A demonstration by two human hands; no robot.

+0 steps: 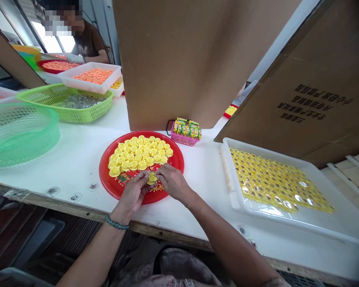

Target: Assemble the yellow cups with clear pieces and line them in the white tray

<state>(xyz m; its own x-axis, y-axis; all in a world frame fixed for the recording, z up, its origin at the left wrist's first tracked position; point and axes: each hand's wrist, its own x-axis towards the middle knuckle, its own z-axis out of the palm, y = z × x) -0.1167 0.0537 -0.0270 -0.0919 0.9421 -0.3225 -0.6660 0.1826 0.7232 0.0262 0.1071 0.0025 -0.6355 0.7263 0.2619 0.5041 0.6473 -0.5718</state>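
Between my two hands, over the near part of a round red tray (104, 175), is a small yellow flower-shaped piece (152, 178). My left hand (135, 192) pinches it from the left with thumb and fingers. From the right, my right hand (174, 180) has its fingertips pressed together at the piece's edge; whether they grip the piece itself or something tiny on it cannot be made out. Several similar yellow flower pieces (139, 153) are spread over the far half of the tray, whose floor has a printed flower pattern.
A white tray (227, 175) of yellow pieces under clear, shiny covers stands at right. Behind the red tray are a pink basket (184, 139) of small boxes and cardboard panels (179, 59). Green baskets (86, 116) stand at left. A co-worker (92, 44) sits beyond orange pieces.
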